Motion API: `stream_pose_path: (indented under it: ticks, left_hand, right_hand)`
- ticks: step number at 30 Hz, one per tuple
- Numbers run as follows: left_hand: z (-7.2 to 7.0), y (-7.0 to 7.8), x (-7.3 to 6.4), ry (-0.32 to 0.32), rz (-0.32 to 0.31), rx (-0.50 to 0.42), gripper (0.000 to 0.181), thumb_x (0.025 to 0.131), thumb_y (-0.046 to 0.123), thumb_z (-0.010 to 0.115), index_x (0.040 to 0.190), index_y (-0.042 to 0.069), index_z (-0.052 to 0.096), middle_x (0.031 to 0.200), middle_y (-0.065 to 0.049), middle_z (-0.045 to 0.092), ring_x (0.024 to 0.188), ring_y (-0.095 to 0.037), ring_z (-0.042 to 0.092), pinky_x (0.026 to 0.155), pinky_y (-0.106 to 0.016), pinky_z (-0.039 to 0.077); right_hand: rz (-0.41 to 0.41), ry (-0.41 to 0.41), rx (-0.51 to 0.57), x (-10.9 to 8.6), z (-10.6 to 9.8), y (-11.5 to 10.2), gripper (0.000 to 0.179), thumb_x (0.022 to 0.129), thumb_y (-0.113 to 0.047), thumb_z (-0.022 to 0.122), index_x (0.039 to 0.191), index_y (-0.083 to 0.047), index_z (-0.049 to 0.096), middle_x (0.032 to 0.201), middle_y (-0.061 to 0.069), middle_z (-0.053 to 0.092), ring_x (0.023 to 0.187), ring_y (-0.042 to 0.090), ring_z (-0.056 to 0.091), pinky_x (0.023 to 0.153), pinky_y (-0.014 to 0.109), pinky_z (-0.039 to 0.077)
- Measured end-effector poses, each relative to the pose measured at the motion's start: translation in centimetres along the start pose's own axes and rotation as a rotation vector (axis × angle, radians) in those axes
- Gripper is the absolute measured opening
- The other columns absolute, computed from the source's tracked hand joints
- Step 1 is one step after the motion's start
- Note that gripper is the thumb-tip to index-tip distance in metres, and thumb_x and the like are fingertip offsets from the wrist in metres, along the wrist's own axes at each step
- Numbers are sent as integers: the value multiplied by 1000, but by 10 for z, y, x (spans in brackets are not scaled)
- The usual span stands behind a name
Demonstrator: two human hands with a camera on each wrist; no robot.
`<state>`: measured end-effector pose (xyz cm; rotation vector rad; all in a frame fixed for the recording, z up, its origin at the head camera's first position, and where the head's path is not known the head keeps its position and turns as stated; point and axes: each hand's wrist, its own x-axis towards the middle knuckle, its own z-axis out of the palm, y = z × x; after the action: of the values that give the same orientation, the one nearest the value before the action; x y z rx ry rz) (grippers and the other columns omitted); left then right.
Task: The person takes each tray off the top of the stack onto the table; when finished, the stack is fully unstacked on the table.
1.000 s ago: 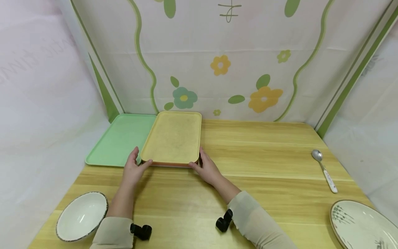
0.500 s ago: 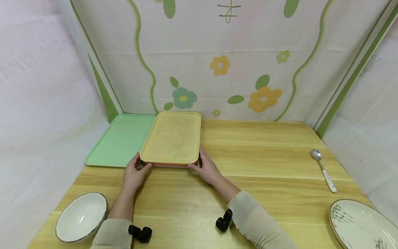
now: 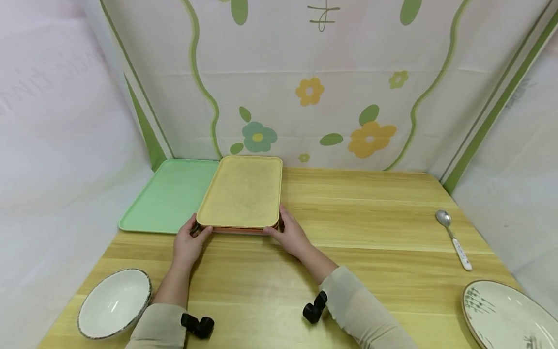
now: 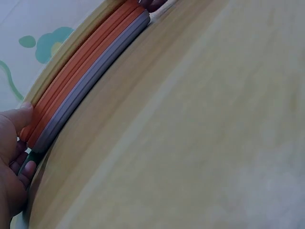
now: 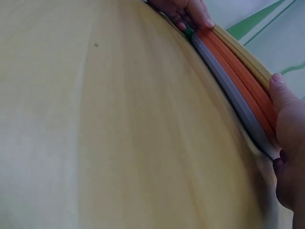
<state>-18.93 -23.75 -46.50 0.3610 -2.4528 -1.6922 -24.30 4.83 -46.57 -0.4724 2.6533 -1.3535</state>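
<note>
A yellow tray (image 3: 244,194) lies on top of a stack, with orange trays (image 4: 83,67) and a grey-purple tray (image 4: 97,71) showing beneath it in the left wrist view. My left hand (image 3: 188,245) grips the near left corner of the yellow tray, thumb at the front edge and fingers round the side. At the near right corner my right hand (image 3: 291,235) holds the tray the same way. Along the front, a thin dark gap shows under the yellow rim. Left of the stack, a green tray (image 3: 170,194) lies flat on the table.
A white bowl with a dark speckled rim (image 3: 115,304) stands beside my left forearm. To the far right lie a spoon with a white handle (image 3: 454,240) and a patterned oval plate (image 3: 510,315). A flowered cloth (image 3: 335,87) hangs behind the wooden table (image 3: 370,208).
My left hand has drawn its fingers in round the tray's corner. The front edge of the yellow tray sits slightly higher, showing more of the orange below. The right hand stays nearly in place.
</note>
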Motion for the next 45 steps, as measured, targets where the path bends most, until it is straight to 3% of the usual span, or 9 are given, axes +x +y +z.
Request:
stream_pose_path:
  ticks: [4, 7, 11, 14, 20, 28, 31, 40, 45]
  left_hand:
    - [1, -1, 1, 12, 8, -9, 72, 97, 22, 63, 154, 1, 25, 159, -18, 30, 147, -32, 29, 116, -46, 34]
    - [2, -1, 1, 21, 5, -28, 70, 97, 21, 63, 154, 0, 27, 159, -18, 30, 147, -31, 30, 117, -44, 34]
    - [4, 1, -2, 28, -9, -58, 71, 98, 21, 62, 154, 1, 24, 158, -20, 31, 146, -33, 32, 117, -44, 34]
    - [5, 1, -3, 35, -10, -68, 71, 98, 20, 61, 155, 3, 22, 157, -21, 33, 145, -34, 33, 117, -45, 34]
    - [8, 1, 0, 47, 16, -51, 73, 95, 12, 65, 155, 3, 24, 154, -23, 36, 143, -35, 34, 113, -46, 35]
    - [13, 1, -1, 47, 19, -17, 74, 94, 11, 66, 153, -4, 24, 155, -25, 33, 144, -38, 31, 115, -51, 33]
    - [13, 1, -3, 41, 22, 8, 70, 95, 12, 65, 151, -6, 27, 156, -24, 31, 145, -39, 31, 116, -51, 32]
    - [14, 3, -3, 14, 54, 34, 65, 96, 14, 63, 149, -9, 31, 153, -29, 33, 142, -42, 33, 115, -55, 33]
    - [14, 5, -4, 4, 43, 56, 66, 97, 16, 62, 149, -8, 31, 154, -28, 32, 143, -42, 32, 114, -55, 33]
  right_hand:
    - [-3, 1, 23, 1, -5, -9, 98, 89, -55, 62, 159, -11, 9, 164, 11, 18, 150, 32, 21, 121, 50, 25]
    - [-10, -10, 60, 2, -10, -15, 94, 92, -55, 59, 159, -15, 8, 163, 12, 22, 146, 33, 31, 118, 49, 32]
    - [-18, -23, 205, 3, -14, -21, 87, 95, -43, 60, 159, -10, 10, 151, 15, 41, 131, 31, 50, 108, 45, 46]
    - [-10, -28, 361, 5, -13, -24, 81, 98, -33, 60, 158, -6, 12, 146, 18, 48, 128, 30, 53, 105, 40, 49]
    - [56, -76, 707, 10, -12, -24, 77, 101, -14, 54, 158, -5, 3, 151, 26, 38, 135, 33, 47, 108, 41, 45]
    - [116, -62, 902, 7, -20, -19, 71, 100, 1, 48, 158, -6, 7, 152, 28, 36, 136, 37, 45, 114, 49, 37]
    - [108, -49, 923, 3, -28, -15, 71, 100, 3, 48, 158, -6, 10, 151, 28, 37, 133, 33, 50, 113, 47, 38]
    - [62, -60, 908, -20, -70, 7, 70, 100, 0, 47, 159, -11, 11, 154, 24, 34, 107, 4, 63, 101, 26, 49]
    - [69, -27, 891, -35, -97, 24, 70, 100, -1, 48, 159, -12, 11, 131, 0, 60, 99, 3, 64, 92, 23, 51]
